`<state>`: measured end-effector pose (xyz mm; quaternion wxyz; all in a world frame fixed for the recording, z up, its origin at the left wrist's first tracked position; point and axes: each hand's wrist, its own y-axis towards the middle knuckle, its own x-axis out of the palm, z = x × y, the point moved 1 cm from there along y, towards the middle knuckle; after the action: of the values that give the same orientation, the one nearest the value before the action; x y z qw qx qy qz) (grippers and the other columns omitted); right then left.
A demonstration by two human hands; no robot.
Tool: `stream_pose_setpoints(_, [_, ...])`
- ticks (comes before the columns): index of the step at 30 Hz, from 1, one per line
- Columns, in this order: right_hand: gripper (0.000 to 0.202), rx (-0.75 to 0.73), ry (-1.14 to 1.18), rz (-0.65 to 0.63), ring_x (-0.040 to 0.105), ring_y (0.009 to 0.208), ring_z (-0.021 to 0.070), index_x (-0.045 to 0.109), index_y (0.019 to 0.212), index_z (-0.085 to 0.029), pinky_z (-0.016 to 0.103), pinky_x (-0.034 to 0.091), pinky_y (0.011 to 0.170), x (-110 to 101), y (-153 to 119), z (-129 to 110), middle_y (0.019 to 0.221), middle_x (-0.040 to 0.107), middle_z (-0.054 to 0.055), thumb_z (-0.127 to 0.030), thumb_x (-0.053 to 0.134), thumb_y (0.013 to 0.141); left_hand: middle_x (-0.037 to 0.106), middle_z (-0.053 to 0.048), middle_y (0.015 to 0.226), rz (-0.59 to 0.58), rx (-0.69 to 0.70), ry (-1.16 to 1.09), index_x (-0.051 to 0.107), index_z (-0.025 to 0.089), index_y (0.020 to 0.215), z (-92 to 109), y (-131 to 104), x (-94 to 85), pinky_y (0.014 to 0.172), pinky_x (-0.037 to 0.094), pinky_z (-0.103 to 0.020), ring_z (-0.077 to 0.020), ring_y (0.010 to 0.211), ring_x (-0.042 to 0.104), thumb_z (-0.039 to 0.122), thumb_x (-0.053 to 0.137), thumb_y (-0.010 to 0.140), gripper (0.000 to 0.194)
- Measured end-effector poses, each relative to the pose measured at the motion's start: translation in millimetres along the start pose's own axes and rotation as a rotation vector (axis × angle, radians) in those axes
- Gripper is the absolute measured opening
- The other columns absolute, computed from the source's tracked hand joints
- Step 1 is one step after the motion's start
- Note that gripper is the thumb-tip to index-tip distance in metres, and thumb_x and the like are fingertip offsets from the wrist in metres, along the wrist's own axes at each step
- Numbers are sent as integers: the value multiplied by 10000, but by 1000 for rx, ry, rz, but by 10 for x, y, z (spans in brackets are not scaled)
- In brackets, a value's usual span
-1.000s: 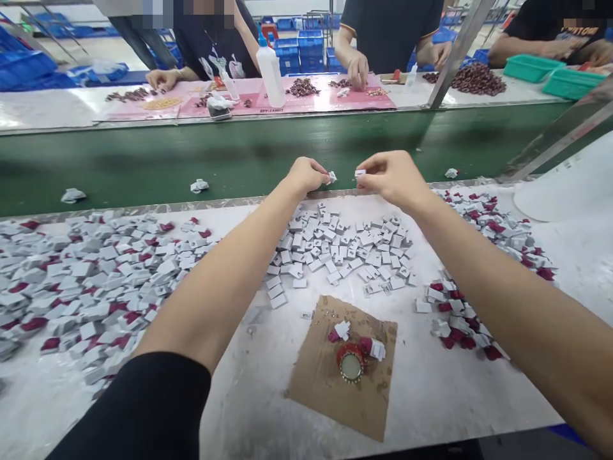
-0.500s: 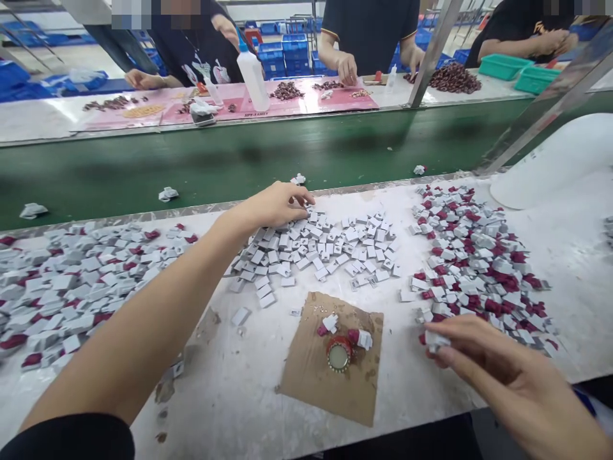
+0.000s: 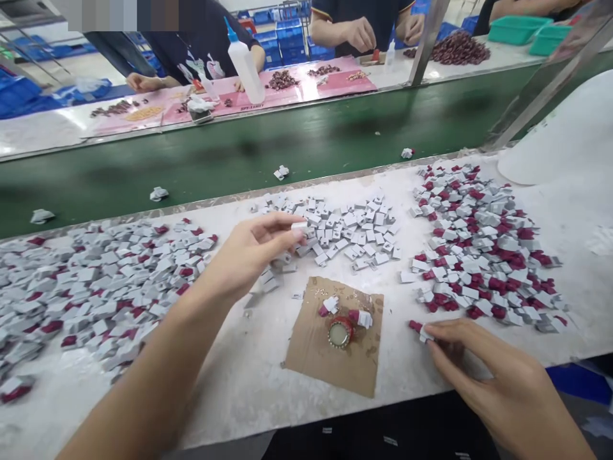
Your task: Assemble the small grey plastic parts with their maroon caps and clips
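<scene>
1. The left hand [image 3: 246, 252] reaches over the left part of the middle pile, its thumb and fingers narrowed on a small white piece [image 3: 299, 227] held at the fingertips.
2. The right hand [image 3: 510, 386] is near the close edge of the worktop [image 3: 239, 390], on the right, its fingertips pinching a white-and-maroon piece [image 3: 423, 332] whose maroon end points left.
3. The middle pile [image 3: 354, 223] of white blocks lies beyond the cardboard [image 3: 330, 367], partly hidden by the left hand.
4. On the cardboard stands a red bottle cap [image 3: 340, 335], its pale open face upward; two white-and-maroon parts, one [image 3: 329, 305] just beyond it and another [image 3: 361, 317] to its right, lie there too.
5. A left heap [image 3: 110, 268] and a right heap [image 3: 479, 255] of mixed white and maroon pieces flank the middle pile.
6. Beyond the worktop, four small white clusters [image 3: 281, 172] lie well apart along a green strip [image 3: 330, 137].
7. On the far side, co-workers' hands are above a table with a white bottle [image 3: 246, 71] and brown pieces [image 3: 460, 48].
</scene>
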<state>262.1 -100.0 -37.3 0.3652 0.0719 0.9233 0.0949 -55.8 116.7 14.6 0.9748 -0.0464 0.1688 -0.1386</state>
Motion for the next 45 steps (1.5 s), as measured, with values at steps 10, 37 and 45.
stream_pose_setpoints(10, [158,162,207,-26,868,855,280,891,1135,-370,349,738,719,90,33,-176,1037,897,28,-399,862,982,791,-36,930,247,18,326,800,272,1072,-292,-989,150,754,559,-360,-225,814,708,398,736,1070,142])
stream_pose_setpoints(37, [196,90,452,-90,882,962,244,900,1083,-381,343,754,819,434,275,-628,1060,916,-9,-209,848,1004,794,-57,1030,166,31,235,785,267,1107,-379,-1193,262,843,660,-401,-262,925,774,341,794,1016,118])
stream_pose_setpoints(45, [105,326,942,-43,895,981,169,936,1051,-391,225,729,904,413,504,-522,1036,921,-38,-306,933,989,869,-78,1076,-161,-107,-484,781,219,1155,-28,-999,760,905,709,-340,-244,1000,846,325,859,1031,181])
